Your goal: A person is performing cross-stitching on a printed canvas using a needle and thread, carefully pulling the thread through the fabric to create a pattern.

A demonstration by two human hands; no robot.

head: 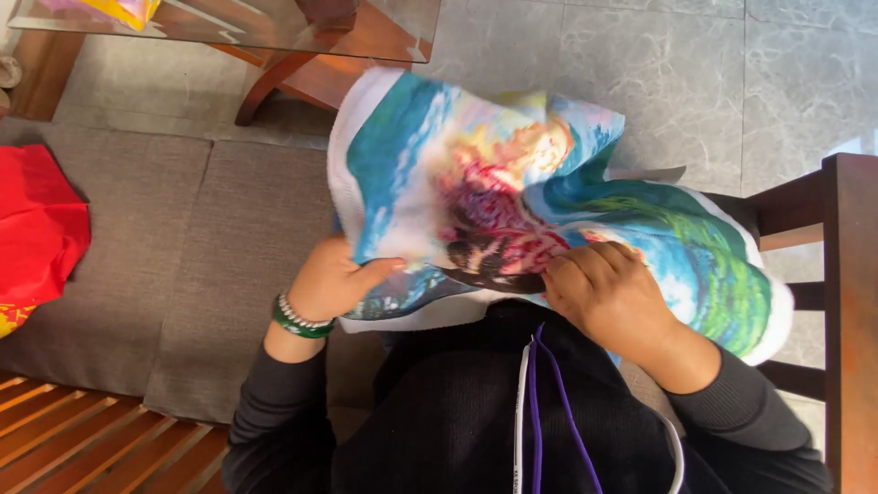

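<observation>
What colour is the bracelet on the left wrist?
Green bracelet, with a silvery beaded band beside it; head view.

You are sitting on the sofa [183,265], holding the cloth [512,192] over your lap. Your left hand [334,279] is gripping the cloth's left edge and your right hand [608,293] is pinching near its lower middle. The table [347,41] is standing beyond the cloth, and a bag [37,229] is lying at the sofa's left edge.
</observation>
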